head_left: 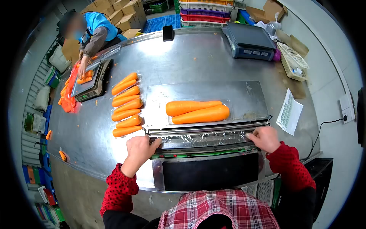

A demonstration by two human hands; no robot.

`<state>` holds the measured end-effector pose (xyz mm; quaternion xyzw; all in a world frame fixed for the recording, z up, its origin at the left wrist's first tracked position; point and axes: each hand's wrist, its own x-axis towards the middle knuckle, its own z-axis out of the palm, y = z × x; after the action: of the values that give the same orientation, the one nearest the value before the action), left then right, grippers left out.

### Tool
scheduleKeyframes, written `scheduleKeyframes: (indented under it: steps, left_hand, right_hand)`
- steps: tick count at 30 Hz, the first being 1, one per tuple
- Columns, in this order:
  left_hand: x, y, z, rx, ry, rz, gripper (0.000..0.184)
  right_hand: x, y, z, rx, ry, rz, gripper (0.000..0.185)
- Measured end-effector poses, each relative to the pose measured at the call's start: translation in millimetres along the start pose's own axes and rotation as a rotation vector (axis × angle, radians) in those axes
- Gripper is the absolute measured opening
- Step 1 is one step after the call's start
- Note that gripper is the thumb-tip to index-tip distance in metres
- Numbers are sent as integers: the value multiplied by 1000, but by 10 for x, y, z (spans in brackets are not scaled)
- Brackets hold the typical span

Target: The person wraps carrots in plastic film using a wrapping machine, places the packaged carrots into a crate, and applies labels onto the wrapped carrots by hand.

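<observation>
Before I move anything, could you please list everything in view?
table: 1, silver, centre
wrapping machine: 1, silver and black, centre front
film: 1, clear, across machine
carrot pair: 2, orange, on metal plate
carrot row: about eight, orange, left of plate
left scale: 1, dark, table's left
more carrots: several, orange, left scale
bag: 1, orange, by left scale
far scale: 1, blue, table's far right
dark object: 1, black, far edge
sheet: 1, white, right
baskets: seemingly two, cream, right edge
crates: several, mixed, beyond table
boxes: several, brown, far left
worker: 1, blue top, left scale
apron: 1, red plaid, bottom
left hand: 1, red sleeve, film's left end
right hand: 1, red sleeve, film's right end
</observation>
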<state>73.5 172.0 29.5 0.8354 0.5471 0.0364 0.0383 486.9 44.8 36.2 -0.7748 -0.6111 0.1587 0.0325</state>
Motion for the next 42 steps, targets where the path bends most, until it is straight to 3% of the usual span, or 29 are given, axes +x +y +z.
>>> scheduleKeyframes:
  steps: [2,5,6,7,8,9,11,13,15,17,19,20,22,23,25,27,29,30,32,33,34,36,37,38,39,41,42]
  left_hand:
    - [35,4,89,-88,-67,-39,47]
    - [141,80,69,-381,-239,-185,31]
    - [105,-33,126,-508,-192,-182,29]
    - [54,-146,200,-636,-141,-181,27]
    - [-90,-105,-36,-946,-343,-405,24]
    - [-256,-158,-178,-1202,-458,-487,28]
    - [-315,-145,-420,-1852,-442,-392,31]
    - [158,-4,-532,-1989,90,-138,33]
    - [865,428,-723,-2007,491,-334,26]
    - [1407,227,27,-1597,488,-79,24]
    - [1503,134,473,-920,86,-347,23]
    - [1445,153,570,-1011,177,-243,24]
    - [1312,214,643,-1006,336,19,26]
    - [1190,163,615,-1002,322,9,26]
    - [1119,24,463,-513,313,169,27]
    - [1033,-56,424,-748,188,144,25]
    - [949,-32,247,-846,-29,-41,25]
    - [912,-13,266,-849,-20,-28,25]
    - [777,18,315,-1126,60,-19,24]
    - [683,35,292,-1120,51,-9,24]
    - [545,131,172,-1149,118,5,22]
    - [169,301,-64,-1291,166,-22,21]
    - [-84,356,-185,-1217,173,-14,22]
    - [-353,421,-238,-1167,142,-38,19]
    - [-612,451,-233,-1111,115,-52,16]
    - [-1012,443,-91,-1227,-160,-224,18]
    - [-1117,477,-25,-1223,-278,-365,22]
  right_hand:
    - [50,-192,-15,38,-81,4,45]
    - [265,-224,166,295,-188,37,34]
    - [255,-190,199,383,-110,-46,29]
    - [211,-141,110,571,-217,-44,31]
    - [43,-108,-16,805,-327,78,30]
    - [-142,-118,-163,1039,-433,201,30]
    - [-393,-331,-392,1450,-411,228,26]
    - [-32,-585,-565,1790,-156,-286,23]
    - [629,-928,-677,2135,341,71,21]
    - [1279,-720,-165,1773,470,-131,22]
    - [1523,-505,374,1332,354,-53,22]
    - [1533,-513,383,1334,352,-53,22]
    - [1418,-539,428,909,332,-170,20]
    - [1329,-536,429,916,318,-161,20]
    - [1339,-434,248,661,222,-354,17]
    - [1330,-372,166,677,193,-405,17]
    - [1264,-409,-64,948,-200,-363,18]
    - [1152,-466,-229,954,-348,-195,18]
    - [943,-559,-438,983,-351,-167,17]
    - [855,-576,-456,1012,-377,-140,17]
    - [762,-554,-429,956,-236,-289,17]
    - [311,-564,-557,952,-244,-244,17]
    - [90,-566,-641,933,-241,-230,17]
    - [-146,-541,-612,825,-230,-232,18]
    - [-313,-467,-425,771,-94,-453,17]
    - [-647,-400,-68,870,-210,-351,16]
    - [-756,-420,55,914,-398,-113,17]
